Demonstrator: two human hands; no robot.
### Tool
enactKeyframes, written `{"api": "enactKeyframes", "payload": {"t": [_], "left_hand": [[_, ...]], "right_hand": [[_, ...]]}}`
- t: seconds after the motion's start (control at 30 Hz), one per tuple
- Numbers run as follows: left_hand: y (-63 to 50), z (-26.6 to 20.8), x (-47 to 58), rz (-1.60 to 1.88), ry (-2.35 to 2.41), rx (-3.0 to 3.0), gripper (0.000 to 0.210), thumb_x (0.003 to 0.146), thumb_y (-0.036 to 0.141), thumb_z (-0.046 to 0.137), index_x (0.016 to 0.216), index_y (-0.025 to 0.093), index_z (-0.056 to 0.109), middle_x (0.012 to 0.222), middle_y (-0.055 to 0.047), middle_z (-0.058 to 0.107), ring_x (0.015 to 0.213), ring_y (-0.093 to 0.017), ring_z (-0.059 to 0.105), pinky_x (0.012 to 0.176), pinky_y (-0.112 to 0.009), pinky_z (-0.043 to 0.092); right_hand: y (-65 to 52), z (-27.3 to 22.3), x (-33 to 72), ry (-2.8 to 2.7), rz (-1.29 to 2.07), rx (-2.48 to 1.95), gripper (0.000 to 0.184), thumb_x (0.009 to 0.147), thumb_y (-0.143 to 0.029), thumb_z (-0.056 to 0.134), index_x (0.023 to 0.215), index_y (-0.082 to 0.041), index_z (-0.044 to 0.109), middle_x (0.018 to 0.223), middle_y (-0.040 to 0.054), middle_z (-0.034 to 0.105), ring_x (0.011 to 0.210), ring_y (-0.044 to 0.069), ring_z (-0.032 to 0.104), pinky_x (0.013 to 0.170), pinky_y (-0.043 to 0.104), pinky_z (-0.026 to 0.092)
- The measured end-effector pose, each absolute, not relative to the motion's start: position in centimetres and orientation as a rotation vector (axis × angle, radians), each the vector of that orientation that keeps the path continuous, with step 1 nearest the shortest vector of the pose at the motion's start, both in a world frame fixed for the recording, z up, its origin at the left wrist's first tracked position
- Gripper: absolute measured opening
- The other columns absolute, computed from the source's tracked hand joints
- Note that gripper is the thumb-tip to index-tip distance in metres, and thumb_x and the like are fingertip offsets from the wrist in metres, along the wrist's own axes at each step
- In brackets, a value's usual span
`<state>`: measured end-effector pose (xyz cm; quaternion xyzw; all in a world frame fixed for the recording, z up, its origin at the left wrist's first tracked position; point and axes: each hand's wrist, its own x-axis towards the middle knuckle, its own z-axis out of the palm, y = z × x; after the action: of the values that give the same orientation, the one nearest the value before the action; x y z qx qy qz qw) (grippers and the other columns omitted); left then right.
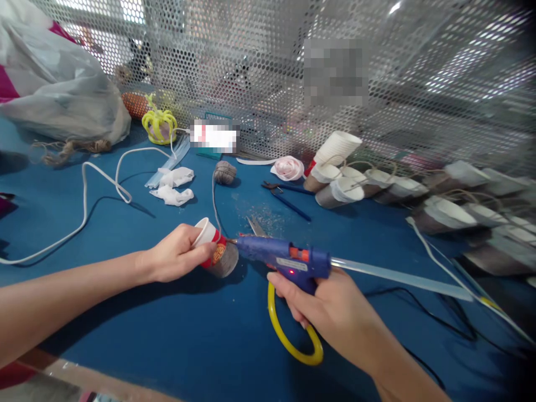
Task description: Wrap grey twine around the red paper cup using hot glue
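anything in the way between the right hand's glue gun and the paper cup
Nothing visible: the glue gun in the right hand has its nozzle at the paper cup in the left hand. The scissor blades show beyond the glue gun, not between.

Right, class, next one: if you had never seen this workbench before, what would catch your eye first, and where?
Probably the blue glue gun near the middle, held in the right hand, its nozzle pointing at the cup in the left hand. Just below the gun, a bright yellow loop-shaped handle stands out against the blue tabletop. A bulky plastic bag fills the far left corner.
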<state>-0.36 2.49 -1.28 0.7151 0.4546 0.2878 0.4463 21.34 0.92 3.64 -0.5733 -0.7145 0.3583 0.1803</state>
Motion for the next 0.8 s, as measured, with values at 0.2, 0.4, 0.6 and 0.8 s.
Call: {"api": "enactKeyframes", "payload": {"t": [0.2, 0.4, 0.6, 0.8], "left_hand": [[2.4, -1.3, -0.4, 0.708, 1.123, 1.781, 0.028, 0.079, 0.028, 0.035, 0.056, 0.013, 0.039, 0.052, 0.005, 0.031, 0.049, -0.005, 0.027, 0.044, -0.017, 0.025], [2.5, -1.4, -0.4, 0.713, 1.1, 1.77, 0.027, 0.08, 0.027, 0.035, 0.058, 0.012, 0.041, 0.053, 0.005, 0.033, 0.05, -0.005, 0.029, 0.045, -0.016, 0.027], [2.5, -1.5, -0.3, 0.734, 1.102, 1.746, 0.028, 0.079, 0.028, 0.036, 0.056, 0.013, 0.041, 0.052, 0.005, 0.033, 0.05, -0.005, 0.029, 0.045, -0.016, 0.027], [2.4, -1.6, -0.3, 0.732, 1.133, 1.724, 0.03, 0.078, 0.031, 0.036, 0.059, 0.011, 0.047, 0.052, 0.005, 0.036, 0.049, -0.006, 0.032, 0.045, -0.017, 0.029]], "right_hand": [[1.1, 3.4, 21.5, -2.015, 1.088, -1.599, 0.03, 0.072, -0.04, 0.05, 0.051, -0.02, 0.046, 0.034, -0.0056, 0.044, 0.031, 0.009, 0.045, 0.033, 0.019, 0.041], [1.0, 3.6, 21.6, -2.031, 1.08, -1.591, 0.028, 0.074, -0.04, 0.048, 0.055, -0.02, 0.049, 0.035, -0.0056, 0.044, 0.034, 0.01, 0.046, 0.037, 0.02, 0.042], [0.9, 3.9, 21.2, -2.043, 1.048, -1.667, 0.035, 0.072, -0.041, 0.048, 0.044, -0.021, 0.043, 0.033, -0.0046, 0.043, 0.033, 0.01, 0.047, 0.038, 0.021, 0.043], [0.2, 2.5, 22.2, -2.251, 0.523, -1.445, 0.026, 0.072, -0.038, 0.051, 0.05, -0.024, 0.056, 0.034, -0.0022, 0.047, 0.039, 0.015, 0.053, 0.038, 0.025, 0.043]]}}
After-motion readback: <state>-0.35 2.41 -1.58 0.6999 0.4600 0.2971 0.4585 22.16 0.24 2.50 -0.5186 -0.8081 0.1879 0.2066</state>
